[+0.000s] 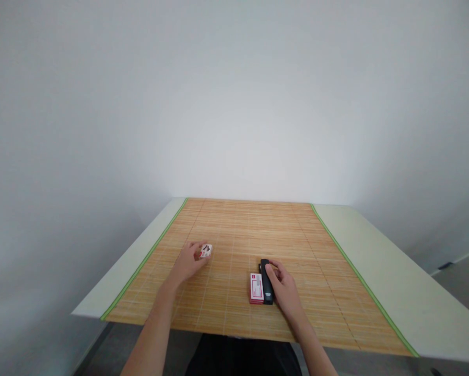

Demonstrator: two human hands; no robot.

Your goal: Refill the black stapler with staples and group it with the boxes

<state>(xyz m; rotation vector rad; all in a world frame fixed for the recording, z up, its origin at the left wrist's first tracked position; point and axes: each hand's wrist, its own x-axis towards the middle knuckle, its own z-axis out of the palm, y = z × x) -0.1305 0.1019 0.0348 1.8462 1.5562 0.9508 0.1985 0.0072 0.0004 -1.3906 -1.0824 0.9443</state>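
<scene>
My left hand (188,262) is closed on a small white box (206,250) with red and dark print, its thumb and fingers at the box's left side. Over to the right, a black stapler (267,284) lies lengthwise on the bamboo mat (234,224). My right hand (282,284) grips the stapler from its right side, thumb on top near the far end. Touching or very close to the stapler's left side is a flat stack of red-and-white boxes (256,288). The undersides of both hands are hidden.
Green-edged, the mat covers the middle of a white table (360,245). White walls (242,104) stand behind and beside the table. Its front edge runs just before my dark-clothed lap (242,357).
</scene>
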